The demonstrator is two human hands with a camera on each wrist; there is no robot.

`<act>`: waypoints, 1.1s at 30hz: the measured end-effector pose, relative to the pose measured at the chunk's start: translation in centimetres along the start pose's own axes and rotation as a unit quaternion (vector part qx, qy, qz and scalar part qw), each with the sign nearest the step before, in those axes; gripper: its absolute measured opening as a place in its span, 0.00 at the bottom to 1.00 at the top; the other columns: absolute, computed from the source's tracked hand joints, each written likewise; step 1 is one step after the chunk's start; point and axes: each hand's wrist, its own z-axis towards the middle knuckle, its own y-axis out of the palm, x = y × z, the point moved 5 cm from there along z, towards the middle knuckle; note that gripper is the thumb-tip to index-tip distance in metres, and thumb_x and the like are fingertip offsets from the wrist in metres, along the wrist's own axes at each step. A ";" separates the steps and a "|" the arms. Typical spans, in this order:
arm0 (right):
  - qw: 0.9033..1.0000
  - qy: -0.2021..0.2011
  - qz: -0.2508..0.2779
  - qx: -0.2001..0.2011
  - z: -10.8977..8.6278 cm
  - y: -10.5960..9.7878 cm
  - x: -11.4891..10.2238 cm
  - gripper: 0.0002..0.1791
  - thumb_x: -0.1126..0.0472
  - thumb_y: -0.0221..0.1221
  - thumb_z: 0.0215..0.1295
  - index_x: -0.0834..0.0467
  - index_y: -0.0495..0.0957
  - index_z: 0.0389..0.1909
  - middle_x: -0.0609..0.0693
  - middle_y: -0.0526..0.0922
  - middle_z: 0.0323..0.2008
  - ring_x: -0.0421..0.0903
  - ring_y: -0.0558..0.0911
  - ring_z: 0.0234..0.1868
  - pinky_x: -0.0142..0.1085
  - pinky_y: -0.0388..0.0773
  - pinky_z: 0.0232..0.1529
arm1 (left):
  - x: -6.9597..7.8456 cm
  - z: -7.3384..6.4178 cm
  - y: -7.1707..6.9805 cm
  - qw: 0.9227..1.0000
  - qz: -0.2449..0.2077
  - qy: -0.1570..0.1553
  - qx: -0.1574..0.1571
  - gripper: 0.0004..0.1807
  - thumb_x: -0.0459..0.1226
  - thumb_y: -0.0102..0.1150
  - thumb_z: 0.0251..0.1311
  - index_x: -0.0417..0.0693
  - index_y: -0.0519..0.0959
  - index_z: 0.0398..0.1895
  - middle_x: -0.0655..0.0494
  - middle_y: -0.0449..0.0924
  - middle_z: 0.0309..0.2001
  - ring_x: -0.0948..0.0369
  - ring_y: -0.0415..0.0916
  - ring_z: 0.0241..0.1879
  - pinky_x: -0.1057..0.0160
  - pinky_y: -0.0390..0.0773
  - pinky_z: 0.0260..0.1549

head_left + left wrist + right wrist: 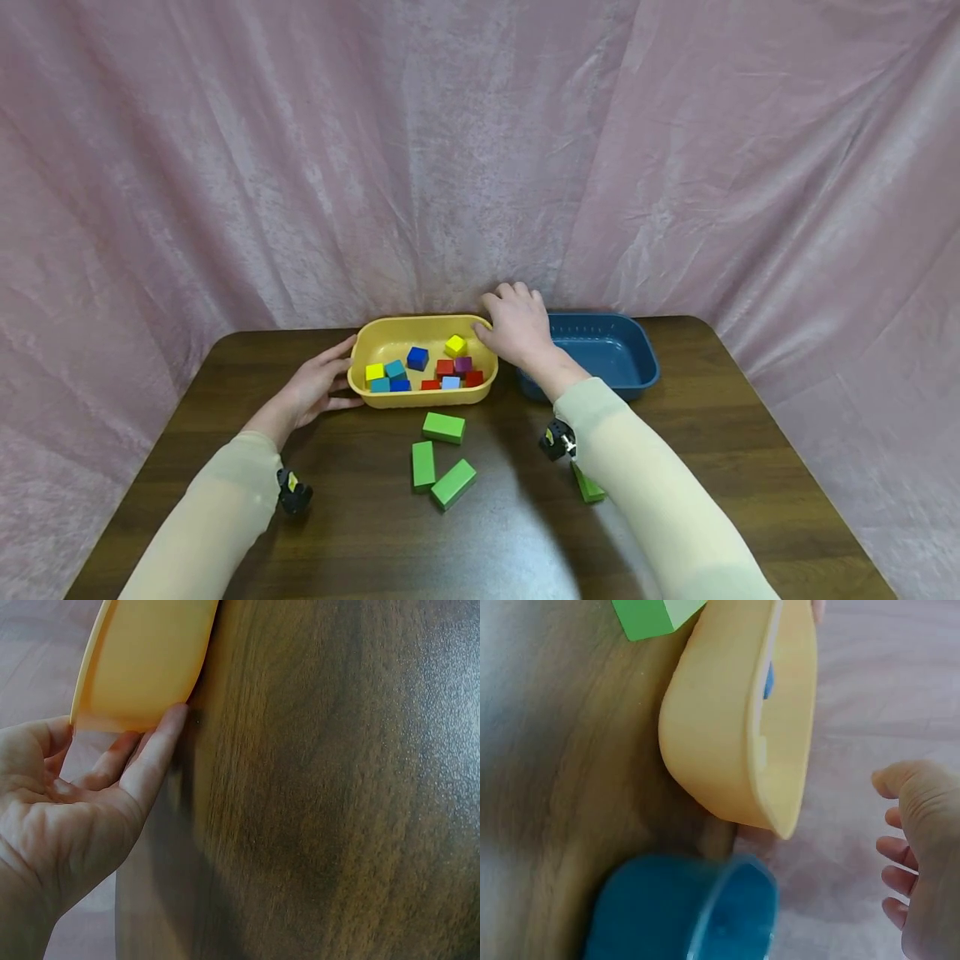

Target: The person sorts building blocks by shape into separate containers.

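Note:
A yellow plastic basin [390,332] stands at the back of the table with several small cubes inside: yellow, teal, blue, red, purple and light blue. My left hand [315,389] touches its left end with extended fingers. The left wrist view shows the thumb by the rim and the fingertips against the end wall [142,667]. My right hand [519,325] is raised by the basin's right end, fingers loosely bent and nothing in them. In the right wrist view this hand [934,840] is apart from both basins. A dark blue basin [645,358] stands to the right, partly behind the right wrist.
Three green rectangular blocks lie in front of the yellow basin: one close to it [444,427], one turned lengthwise [423,466] and one slanted [453,484]. Another green block [588,486] is partly hidden by the right sleeve. A pink curtain [480,167] hangs behind the wooden table [360,533].

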 end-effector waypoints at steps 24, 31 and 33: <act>0.988 -0.037 0.112 0.098 -5.9 -8.6 4.3 0.23 0.44 0.65 0.68 0.46 0.82 0.61 0.48 0.80 0.55 0.52 0.72 0.56 0.50 0.69 0.54 | 0.2 0.5 -0.4 1.000 0.024 -0.002 0.010 0.33 0.42 0.40 0.82 0.69 0.45 0.84 0.42 0.50 0.80 0.47 0.72 0.62 0.41 0.78 0.57; 0.984 -0.033 0.129 0.114 -7.7 -9.3 7.1 0.24 0.46 0.67 0.67 0.48 0.82 0.62 0.49 0.80 0.54 0.54 0.73 0.56 0.52 0.69 0.54 | 0.3 0.7 -0.8 0.999 0.046 -0.002 0.019 0.33 0.41 0.39 0.82 0.68 0.45 0.84 0.41 0.49 0.80 0.44 0.72 0.63 0.42 0.78 0.57; 0.985 -0.030 0.130 0.113 -8.1 -9.2 7.9 0.24 0.47 0.67 0.67 0.48 0.81 0.63 0.50 0.80 0.54 0.54 0.73 0.56 0.53 0.69 0.54 | 0.3 0.8 -0.9 0.999 0.049 -0.002 0.022 0.33 0.41 0.39 0.82 0.68 0.45 0.84 0.42 0.47 0.81 0.44 0.71 0.63 0.42 0.78 0.58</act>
